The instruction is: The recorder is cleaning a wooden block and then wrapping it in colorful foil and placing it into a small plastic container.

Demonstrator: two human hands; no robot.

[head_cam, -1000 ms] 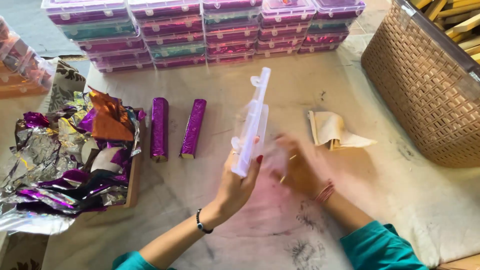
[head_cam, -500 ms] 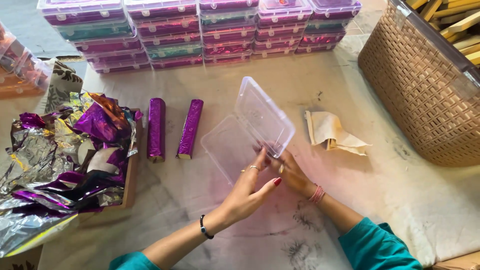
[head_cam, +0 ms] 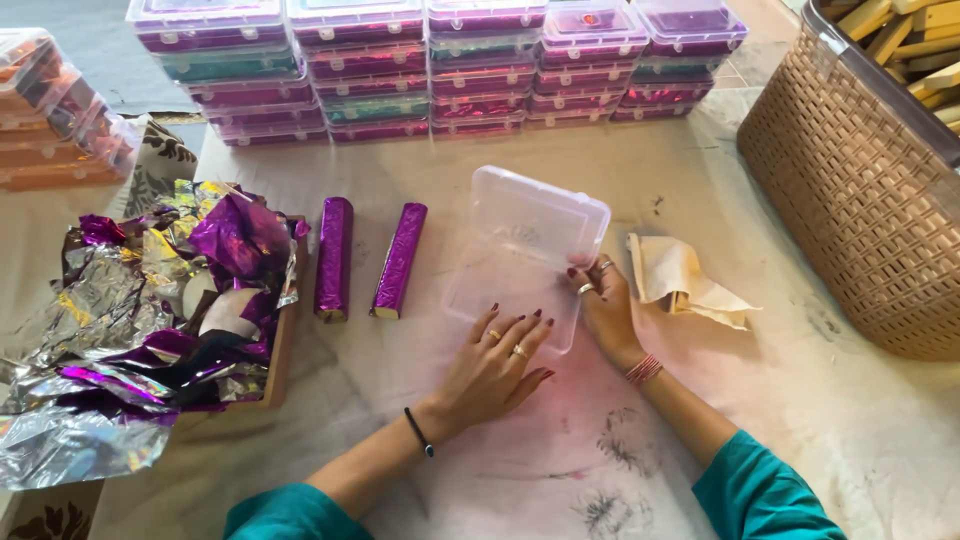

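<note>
A clear plastic box [head_cam: 525, 250] lies opened flat on the cloth-covered table, lid hinged away from me. My left hand [head_cam: 495, 365] rests with fingers spread on the box's near edge. My right hand [head_cam: 603, 305] touches the box's right near corner with its fingers. Two sticks wrapped in purple foil [head_cam: 333, 257] [head_cam: 399, 259] lie side by side just left of the box.
A heap of purple and silver foil sheets [head_cam: 150, 310] sits on a tray at the left. Stacks of filled clear boxes [head_cam: 440, 60] line the far edge. A woven brown basket [head_cam: 860, 190] stands at the right. A crumpled beige cloth [head_cam: 680, 280] lies beside my right hand.
The box was held upright and closed in my left hand; it has been opened and laid flat on the table, with both hands now resting on it.
</note>
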